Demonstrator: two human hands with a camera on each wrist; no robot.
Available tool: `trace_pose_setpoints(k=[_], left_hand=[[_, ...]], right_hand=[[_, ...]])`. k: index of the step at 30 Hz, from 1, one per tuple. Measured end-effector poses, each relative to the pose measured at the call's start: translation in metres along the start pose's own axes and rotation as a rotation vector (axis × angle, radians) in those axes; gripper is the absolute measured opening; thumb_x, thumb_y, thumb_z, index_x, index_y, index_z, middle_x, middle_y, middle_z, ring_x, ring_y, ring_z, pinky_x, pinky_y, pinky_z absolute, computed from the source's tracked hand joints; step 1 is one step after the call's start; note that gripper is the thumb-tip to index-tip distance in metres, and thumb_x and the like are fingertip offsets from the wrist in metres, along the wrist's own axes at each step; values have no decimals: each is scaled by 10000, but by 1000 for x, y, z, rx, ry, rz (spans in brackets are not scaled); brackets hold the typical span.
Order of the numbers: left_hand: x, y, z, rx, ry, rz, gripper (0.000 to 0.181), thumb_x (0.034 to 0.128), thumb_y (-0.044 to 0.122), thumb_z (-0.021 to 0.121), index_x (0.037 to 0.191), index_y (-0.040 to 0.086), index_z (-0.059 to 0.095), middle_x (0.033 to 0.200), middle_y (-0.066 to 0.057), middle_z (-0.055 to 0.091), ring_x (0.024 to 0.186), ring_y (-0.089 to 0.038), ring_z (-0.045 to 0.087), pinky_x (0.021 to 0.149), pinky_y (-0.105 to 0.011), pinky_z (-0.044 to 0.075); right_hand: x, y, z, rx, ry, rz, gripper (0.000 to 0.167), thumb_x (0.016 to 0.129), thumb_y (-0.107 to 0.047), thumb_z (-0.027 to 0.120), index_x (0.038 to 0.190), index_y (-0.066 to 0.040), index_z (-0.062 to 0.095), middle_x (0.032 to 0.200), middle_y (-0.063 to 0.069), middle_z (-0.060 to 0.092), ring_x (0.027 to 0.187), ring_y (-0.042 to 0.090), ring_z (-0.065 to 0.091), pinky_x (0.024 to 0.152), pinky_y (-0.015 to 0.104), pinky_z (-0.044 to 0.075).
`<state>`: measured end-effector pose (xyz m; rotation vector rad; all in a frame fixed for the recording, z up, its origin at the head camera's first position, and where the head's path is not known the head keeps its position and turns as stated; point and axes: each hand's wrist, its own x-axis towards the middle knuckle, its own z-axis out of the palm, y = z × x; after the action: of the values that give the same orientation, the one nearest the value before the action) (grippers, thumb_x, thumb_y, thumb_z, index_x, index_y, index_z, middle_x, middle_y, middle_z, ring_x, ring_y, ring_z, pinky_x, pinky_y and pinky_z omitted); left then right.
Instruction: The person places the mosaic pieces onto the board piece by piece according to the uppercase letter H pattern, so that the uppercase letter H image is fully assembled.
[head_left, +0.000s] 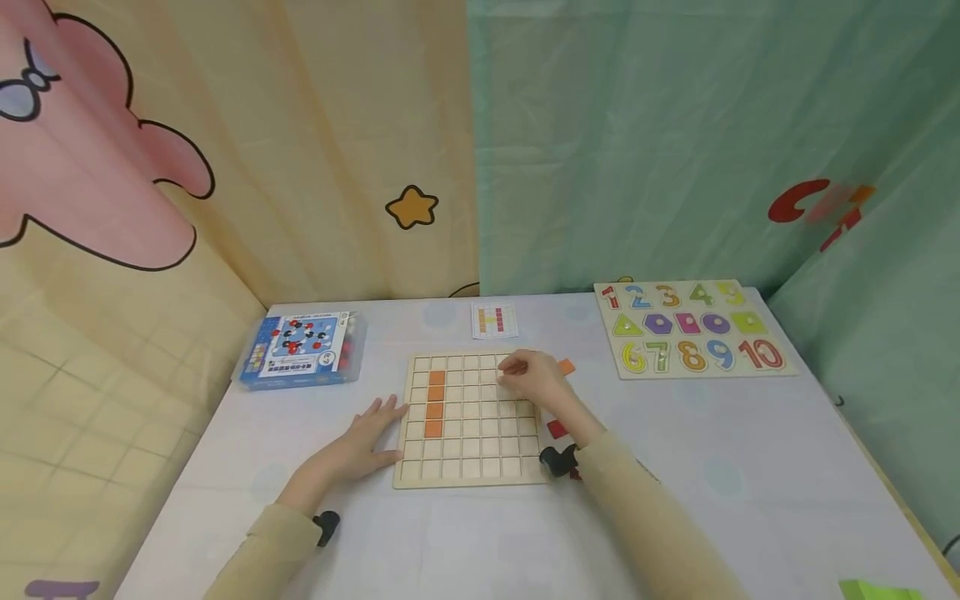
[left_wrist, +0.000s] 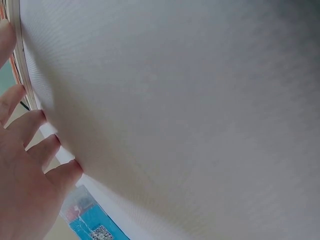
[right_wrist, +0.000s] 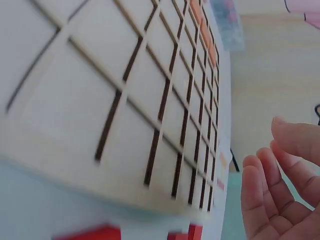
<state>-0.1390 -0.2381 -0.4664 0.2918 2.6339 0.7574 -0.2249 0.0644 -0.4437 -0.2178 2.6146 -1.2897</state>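
A square wooden grid board [head_left: 452,470] lies flat, with several orange squares [head_left: 434,411] in one column near its left side. My left hand [head_left: 357,447] rests spread at the board's left edge, its thumb and a fingertip touching the rim. Over the upper right cells hovers my right hand [head_left: 534,379], fingers loosely bent; the right wrist view shows no piece in the hand [right_wrist: 287,185], with the thumb apart from the fingertips. An orange piece [head_left: 566,367] lies beyond that hand. Red pieces [head_left: 557,429] lie right of the board, partly hidden by the right arm.
A small pattern card [head_left: 494,321] lies behind the board. At the back left is a plastic box with a blue label [head_left: 300,350]; at the back right, a number and shape puzzle [head_left: 693,331]. Something green [head_left: 877,591] shows at the front right. Curtains stand behind the table.
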Motion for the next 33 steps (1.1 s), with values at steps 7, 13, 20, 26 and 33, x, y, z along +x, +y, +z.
trace_pose_setpoints(k=[7, 13, 20, 26, 33], left_hand=[[0, -1, 0, -4, -12, -10, 749, 916, 249, 691, 1545, 96, 315, 1649, -175, 128, 1521, -415, 16, 1213, -620, 44], [-1, 1, -1, -1, -9, -6, 745, 912, 227, 694, 1541, 88, 320, 1645, -186, 138, 1518, -424, 24, 1211, -625, 50], [0, 1, -1, -11, -10, -10, 756, 909, 235, 699, 1546, 105, 314, 1649, -170, 139, 1522, -415, 23, 1215, -619, 45], [0, -1, 0, -2, -3, 4, 748, 908, 223, 699, 1541, 96, 322, 1645, -180, 148, 1518, -424, 33, 1209, -630, 51], [-1, -1, -1, -1, -1, 8, 747, 908, 220, 699, 1541, 96, 322, 1645, -182, 145, 1518, -426, 33, 1210, -629, 54]], right_hand=[[11, 40, -42, 11, 104, 135, 275, 906, -179, 707, 1139, -38, 664, 1090, 142, 681, 915, 244, 637, 816, 328, 569], [14, 58, -61, 35, 118, 189, 329, 922, -191, 679, 1204, -32, 619, 1161, 169, 641, 985, 291, 611, 921, 399, 528], [17, 67, -63, 41, 108, 242, 350, 911, -204, 697, 1202, -34, 604, 1159, 172, 629, 1025, 294, 572, 964, 410, 514], [20, 74, -55, -26, 108, 231, 340, 906, -207, 714, 1171, -21, 611, 1096, 162, 659, 963, 266, 605, 910, 386, 541], [22, 73, -51, -106, 111, 212, 286, 898, -167, 714, 1122, -16, 620, 1054, 152, 653, 924, 255, 589, 865, 355, 543]])
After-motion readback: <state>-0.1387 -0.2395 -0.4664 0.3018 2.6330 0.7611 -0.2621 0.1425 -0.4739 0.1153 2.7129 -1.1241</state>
